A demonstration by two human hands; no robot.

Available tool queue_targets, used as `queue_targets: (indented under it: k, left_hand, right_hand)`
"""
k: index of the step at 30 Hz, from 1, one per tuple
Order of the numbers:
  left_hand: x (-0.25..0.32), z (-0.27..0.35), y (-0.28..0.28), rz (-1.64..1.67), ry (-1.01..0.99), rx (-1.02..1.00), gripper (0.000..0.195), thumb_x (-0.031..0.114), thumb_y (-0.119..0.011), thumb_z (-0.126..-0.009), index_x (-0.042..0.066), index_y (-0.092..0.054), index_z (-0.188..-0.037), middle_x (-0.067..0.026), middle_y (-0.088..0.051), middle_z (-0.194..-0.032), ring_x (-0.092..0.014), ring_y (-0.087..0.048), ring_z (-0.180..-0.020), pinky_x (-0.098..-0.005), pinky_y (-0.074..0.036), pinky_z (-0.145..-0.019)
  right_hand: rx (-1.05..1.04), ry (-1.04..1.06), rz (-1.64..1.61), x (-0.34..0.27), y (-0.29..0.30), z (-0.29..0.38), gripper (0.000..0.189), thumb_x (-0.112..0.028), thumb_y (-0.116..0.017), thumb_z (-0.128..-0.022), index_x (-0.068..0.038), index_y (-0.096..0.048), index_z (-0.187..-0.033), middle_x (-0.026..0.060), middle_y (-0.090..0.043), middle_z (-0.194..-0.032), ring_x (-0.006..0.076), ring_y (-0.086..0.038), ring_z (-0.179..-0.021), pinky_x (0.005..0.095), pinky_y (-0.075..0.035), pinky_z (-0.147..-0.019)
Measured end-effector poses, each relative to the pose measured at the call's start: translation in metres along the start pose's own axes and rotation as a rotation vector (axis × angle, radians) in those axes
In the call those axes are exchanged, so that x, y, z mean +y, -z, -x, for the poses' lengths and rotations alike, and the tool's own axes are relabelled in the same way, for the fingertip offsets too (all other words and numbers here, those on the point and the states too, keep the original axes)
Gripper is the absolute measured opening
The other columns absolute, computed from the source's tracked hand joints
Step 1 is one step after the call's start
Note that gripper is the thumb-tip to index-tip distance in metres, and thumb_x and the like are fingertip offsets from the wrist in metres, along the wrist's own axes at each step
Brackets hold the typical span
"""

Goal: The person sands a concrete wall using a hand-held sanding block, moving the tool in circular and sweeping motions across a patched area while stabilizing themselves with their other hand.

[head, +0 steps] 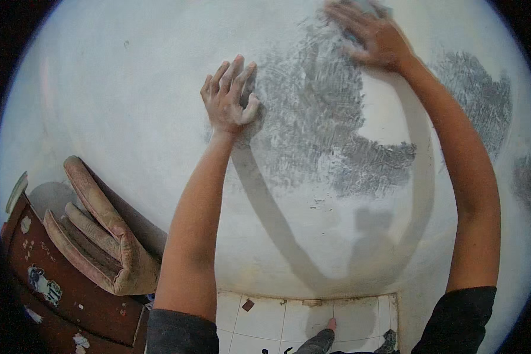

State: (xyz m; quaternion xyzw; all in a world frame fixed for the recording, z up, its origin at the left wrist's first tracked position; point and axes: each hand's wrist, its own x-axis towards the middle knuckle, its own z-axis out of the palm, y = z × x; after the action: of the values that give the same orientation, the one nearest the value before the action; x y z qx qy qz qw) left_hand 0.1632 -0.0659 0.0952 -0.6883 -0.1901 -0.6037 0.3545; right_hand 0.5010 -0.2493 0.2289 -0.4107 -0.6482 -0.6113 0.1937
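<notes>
A white wall (128,106) fills most of the view, with rough dark grey patches (309,106) where the surface looks scraped or smeared. My left hand (230,97) rests against it at the left edge of the biggest patch, fingers spread, whitish dust on thumb and fingertips. Higher up on the right, my right hand (371,40) lies flat over a thin grey-blue piece (356,40), pressing it to the wall. That hand is blurred, and its fingers hide most of the piece, so its material is unclear. A smaller grey patch (478,101) lies right of my right forearm.
At lower left stands a brown wooden cabinet (75,292) with worn stickers. A folded, stained mattress or pad (115,239) leans above it, beside my left forearm. White floor tiles (261,318) meet the wall's base, with a foot (332,324) and a small brown scrap (248,305) there.
</notes>
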Motion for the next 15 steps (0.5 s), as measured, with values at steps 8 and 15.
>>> queue_targets:
  k: [8,15]
  left_hand:
    - [0.002,0.006,-0.006,0.035,0.064,-0.031,0.069,0.035,-0.057,-0.078,0.044,-0.056,-0.146,0.0134,-0.045,-0.162,-0.013,-0.036,-0.150,-0.0499,-0.020,-0.129]
    - [-0.004,0.003,-0.005,-0.015,0.039,-0.016,0.068,0.036,-0.055,-0.079,0.044,-0.055,-0.147,0.0137,-0.045,-0.162,-0.013,-0.037,-0.150,-0.0499,-0.021,-0.129]
  right_hand:
    - [-0.114,-0.038,-0.108,-0.130,-0.040,-0.014,0.099,-0.057,-0.068,-0.086,-0.024,-0.025,-0.168,-0.0002,-0.029,-0.173,0.0229,-0.028,-0.159,0.0537,-0.010,-0.133]
    - [0.009,-0.045,0.059,-0.070,-0.012,-0.029,0.084,-0.051,-0.062,-0.093,-0.026,-0.030,-0.166,-0.0014,-0.036,-0.171,0.0162,-0.028,-0.159,0.0533,-0.010,-0.132]
